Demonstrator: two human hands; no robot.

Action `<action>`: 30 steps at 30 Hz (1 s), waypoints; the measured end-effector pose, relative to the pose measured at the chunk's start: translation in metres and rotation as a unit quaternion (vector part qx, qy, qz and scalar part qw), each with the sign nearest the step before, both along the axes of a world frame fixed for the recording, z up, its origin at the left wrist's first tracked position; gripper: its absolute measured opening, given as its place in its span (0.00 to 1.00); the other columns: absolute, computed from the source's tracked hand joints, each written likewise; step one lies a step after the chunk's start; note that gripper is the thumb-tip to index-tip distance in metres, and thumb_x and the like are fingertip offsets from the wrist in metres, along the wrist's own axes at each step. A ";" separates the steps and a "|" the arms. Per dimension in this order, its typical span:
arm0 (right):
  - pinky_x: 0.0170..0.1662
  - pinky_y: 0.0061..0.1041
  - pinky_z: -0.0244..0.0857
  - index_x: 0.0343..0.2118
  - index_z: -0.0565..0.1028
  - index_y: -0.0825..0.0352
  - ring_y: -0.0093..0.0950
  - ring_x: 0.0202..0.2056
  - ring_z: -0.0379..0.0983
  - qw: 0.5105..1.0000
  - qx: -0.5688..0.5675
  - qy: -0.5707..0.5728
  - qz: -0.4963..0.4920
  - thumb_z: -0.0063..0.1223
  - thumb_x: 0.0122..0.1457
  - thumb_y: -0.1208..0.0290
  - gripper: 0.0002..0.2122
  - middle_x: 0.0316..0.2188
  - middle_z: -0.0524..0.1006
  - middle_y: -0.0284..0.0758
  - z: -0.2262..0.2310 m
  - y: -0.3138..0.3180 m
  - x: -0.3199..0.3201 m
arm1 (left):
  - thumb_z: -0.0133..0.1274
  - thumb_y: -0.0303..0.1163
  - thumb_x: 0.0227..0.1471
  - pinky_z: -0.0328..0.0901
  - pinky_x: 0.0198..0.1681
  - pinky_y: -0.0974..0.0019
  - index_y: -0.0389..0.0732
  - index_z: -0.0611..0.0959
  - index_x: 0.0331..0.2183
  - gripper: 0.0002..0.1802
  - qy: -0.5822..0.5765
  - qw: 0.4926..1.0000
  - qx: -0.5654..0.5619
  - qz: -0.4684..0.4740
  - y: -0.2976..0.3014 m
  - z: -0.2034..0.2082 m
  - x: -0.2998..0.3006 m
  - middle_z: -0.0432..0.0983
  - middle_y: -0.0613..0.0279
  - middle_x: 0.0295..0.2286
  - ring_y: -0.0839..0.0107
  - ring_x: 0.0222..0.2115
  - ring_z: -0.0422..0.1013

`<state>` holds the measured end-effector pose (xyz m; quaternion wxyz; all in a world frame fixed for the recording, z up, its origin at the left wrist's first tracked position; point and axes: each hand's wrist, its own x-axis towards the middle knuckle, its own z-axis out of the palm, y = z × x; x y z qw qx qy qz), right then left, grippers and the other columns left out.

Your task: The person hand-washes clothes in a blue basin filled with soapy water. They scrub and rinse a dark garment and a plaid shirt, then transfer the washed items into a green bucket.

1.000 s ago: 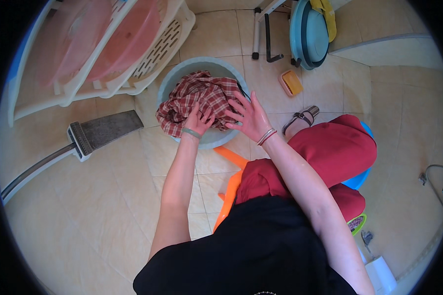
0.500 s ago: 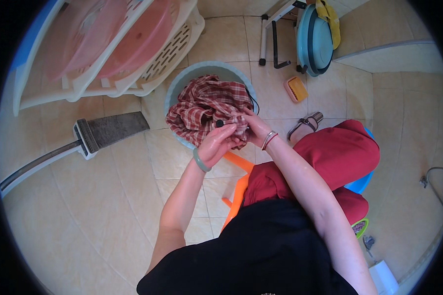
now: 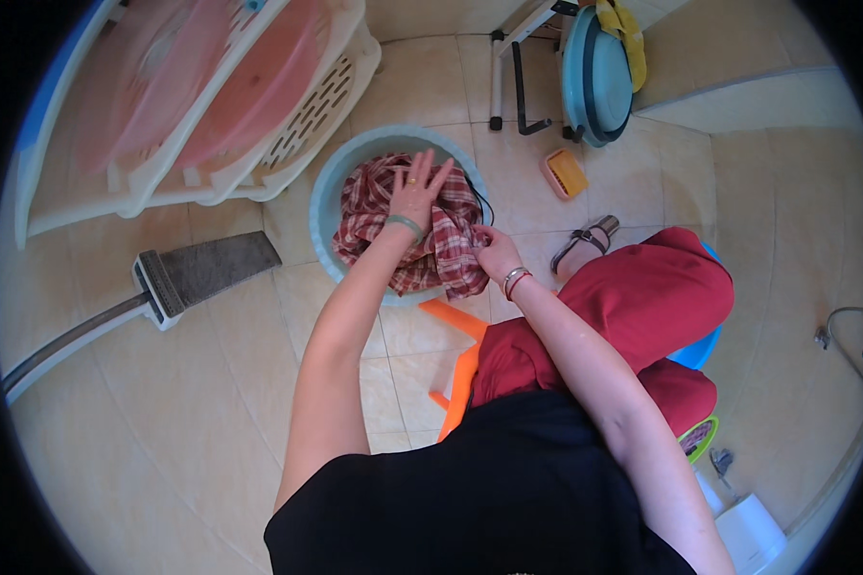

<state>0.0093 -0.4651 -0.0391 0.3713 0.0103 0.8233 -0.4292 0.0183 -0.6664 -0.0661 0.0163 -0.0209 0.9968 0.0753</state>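
A red-and-white plaid garment (image 3: 455,251) lies crumpled in a light blue basin (image 3: 328,182) on the floor. My left hand (image 3: 415,199) rests on top of the cloth with its fingers stretched out and apart, wearing a ring and a green bangle. At the basin's right rim, my right hand (image 3: 499,255) is closed on an edge of the garment, pinching it between thumb and fingers. A thin black cord (image 3: 485,201) loops out over the rim just above that hand.
A white rack (image 3: 249,187) with pink basins stands at upper left, near a grey-headed mop (image 3: 216,273). Folded blue basins (image 3: 599,81) lean beside a metal stand. An orange soap box (image 3: 566,174) lies on the tiles. An orange stool (image 3: 462,379) is close to me.
My left hand has left the near side of the bundle, moved forward and spread flat on top. My right hand has shifted slightly right and down, still holding the cloth.
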 end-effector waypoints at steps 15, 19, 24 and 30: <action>0.48 0.27 0.66 0.57 0.63 0.71 0.34 0.43 0.74 0.999 -0.005 -0.046 -0.010 0.65 0.41 0.67 0.37 0.42 0.77 0.45 0.016 -0.003 0.007 | 0.52 0.38 0.45 0.53 0.54 0.48 0.48 0.76 0.39 0.16 -0.034 0.981 0.189 -0.015 -0.017 -0.102 0.038 0.69 0.55 0.45 0.56 0.46 0.67; 0.51 0.29 0.65 0.60 0.57 0.70 0.35 0.49 0.70 0.978 -0.069 -0.126 -0.149 0.67 0.43 0.59 0.43 0.51 0.70 0.46 0.004 0.011 -0.005 | 0.53 0.31 0.43 0.59 0.54 0.61 0.41 0.79 0.35 0.12 0.072 0.936 0.339 0.064 0.010 -0.001 0.044 0.70 0.56 0.48 0.58 0.49 0.67; 0.53 0.35 0.64 0.66 0.42 0.64 0.36 0.55 0.65 0.891 -0.224 -0.343 -0.196 0.64 0.47 0.50 0.51 0.60 0.60 0.43 0.064 -0.021 0.006 | 0.56 0.24 0.42 0.64 0.44 0.69 0.35 0.77 0.31 0.10 0.137 0.862 0.453 0.184 0.019 0.070 0.084 0.75 0.60 0.36 0.69 0.40 0.71; 0.41 0.27 0.71 0.45 0.67 0.64 0.25 0.36 0.75 0.857 -0.327 -0.327 -0.227 0.59 0.52 0.70 0.18 0.36 0.74 0.32 0.051 -0.028 0.017 | 0.59 0.26 0.40 0.66 0.42 0.67 0.34 0.77 0.35 0.16 0.150 0.887 0.432 0.060 0.047 0.131 0.109 0.73 0.54 0.34 0.61 0.37 0.72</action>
